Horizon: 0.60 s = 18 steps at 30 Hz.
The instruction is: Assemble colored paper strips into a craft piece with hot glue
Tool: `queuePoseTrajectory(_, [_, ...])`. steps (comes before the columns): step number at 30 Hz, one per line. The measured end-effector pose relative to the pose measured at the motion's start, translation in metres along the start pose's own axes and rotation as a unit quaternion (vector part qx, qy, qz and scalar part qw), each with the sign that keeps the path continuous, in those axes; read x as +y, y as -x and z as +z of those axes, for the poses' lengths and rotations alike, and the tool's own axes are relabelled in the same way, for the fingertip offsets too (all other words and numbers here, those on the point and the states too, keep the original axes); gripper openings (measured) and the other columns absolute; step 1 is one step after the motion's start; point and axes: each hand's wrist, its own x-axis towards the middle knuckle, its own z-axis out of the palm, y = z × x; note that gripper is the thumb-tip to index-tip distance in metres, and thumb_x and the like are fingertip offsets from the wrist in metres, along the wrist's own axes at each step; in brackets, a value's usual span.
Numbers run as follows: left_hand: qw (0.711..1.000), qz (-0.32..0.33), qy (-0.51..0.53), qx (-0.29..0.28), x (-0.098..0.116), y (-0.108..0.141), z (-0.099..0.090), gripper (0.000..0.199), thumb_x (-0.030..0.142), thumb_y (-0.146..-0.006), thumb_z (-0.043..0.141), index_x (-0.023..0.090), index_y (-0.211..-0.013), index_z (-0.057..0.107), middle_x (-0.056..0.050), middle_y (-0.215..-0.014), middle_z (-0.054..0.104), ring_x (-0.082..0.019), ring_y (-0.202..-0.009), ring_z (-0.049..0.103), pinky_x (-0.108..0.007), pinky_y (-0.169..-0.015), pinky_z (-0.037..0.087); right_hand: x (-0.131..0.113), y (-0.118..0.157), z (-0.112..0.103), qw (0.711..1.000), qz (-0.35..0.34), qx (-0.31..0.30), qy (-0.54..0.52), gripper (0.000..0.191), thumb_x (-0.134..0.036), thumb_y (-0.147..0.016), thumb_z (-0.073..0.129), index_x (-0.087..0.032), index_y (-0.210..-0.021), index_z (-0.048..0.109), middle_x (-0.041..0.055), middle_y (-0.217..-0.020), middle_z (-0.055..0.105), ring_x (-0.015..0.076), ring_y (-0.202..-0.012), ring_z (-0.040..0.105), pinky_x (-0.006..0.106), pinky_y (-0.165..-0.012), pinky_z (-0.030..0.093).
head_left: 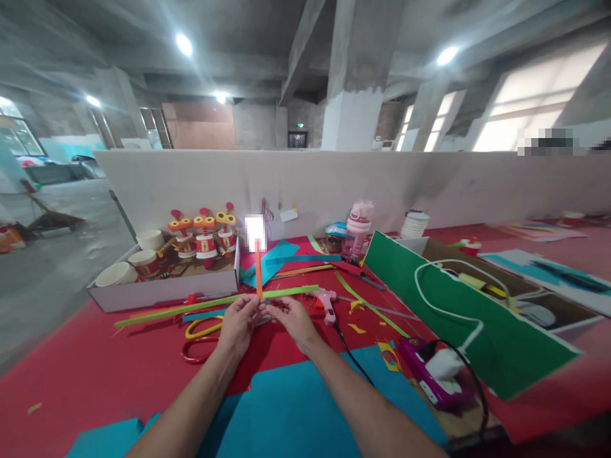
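My left hand (pixel 238 324) and my right hand (pixel 292 323) meet above the red tabletop, fingers pinched together. Between them stands an orange paper strip (pixel 258 270), its lower end at my fingertips. A long green paper strip (pixel 191 310) crosses it sideways right at the fingers; whether it is gripped too I cannot tell. Scissors with a yellow and a red loop handle (pixel 193 350) lie beside my left hand, partly covered. To the right of my right hand rests a pink glue gun (pixel 327 306) with a black cord. A blue strip (pixel 203 315) lies behind my left hand.
A box (pixel 167 289) with paper cups and several cup figures stands left. A green-sided box (pixel 458 324) with a white cable stands right, near a purple power strip (pixel 432 375). Blue sheets (pixel 300 407) lie in front; a pink bottle (pixel 358 229) stands by the partition (pixel 305 184).
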Motion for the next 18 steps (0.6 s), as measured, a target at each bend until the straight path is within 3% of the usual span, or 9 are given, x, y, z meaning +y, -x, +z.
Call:
queuePoseTrajectory(6, [0.999,-0.036,-0.007,-0.032,-0.018,0.011,0.011,0.026,0.026,-0.057,0.079,0.012,-0.07,0.062,0.001,-0.062,0.061,-0.009,-0.058,0.059,-0.02,-0.06,0.049,-0.001,0.003,-0.001,0.995,-0.008,0.101,0.02,0.032,-0.046,-0.064,0.069,-0.016,-0.076,0.067,0.0028,-0.068,0.066,0.0187,-0.066,0.061,0.029,-0.061,0.049])
queuePoseTrajectory(13, [0.997,-0.039,-0.026,-0.062,-0.018,0.012,0.01,0.024,0.029,-0.064,0.075,0.013,-0.073,0.06,0.001,-0.063,0.061,-0.008,-0.058,0.057,-0.018,-0.056,0.045,0.0,0.002,-0.003,0.993,-0.003,0.116,0.023,0.027,-0.043,-0.065,0.067,-0.016,-0.067,0.065,0.0019,-0.06,0.063,0.0164,-0.057,0.057,0.028,-0.056,0.047])
queuePoseTrajectory(18, [0.996,-0.002,-0.046,-0.073,-0.014,0.012,0.01,0.023,0.03,-0.068,0.072,0.016,-0.076,0.057,0.004,-0.06,0.058,-0.006,-0.051,0.052,-0.018,-0.05,0.04,-0.002,0.005,-0.002,0.999,0.018,0.051,0.008,0.026,-0.042,-0.063,0.069,-0.017,-0.068,0.067,0.0019,-0.06,0.065,0.0169,-0.057,0.059,0.03,-0.061,0.049])
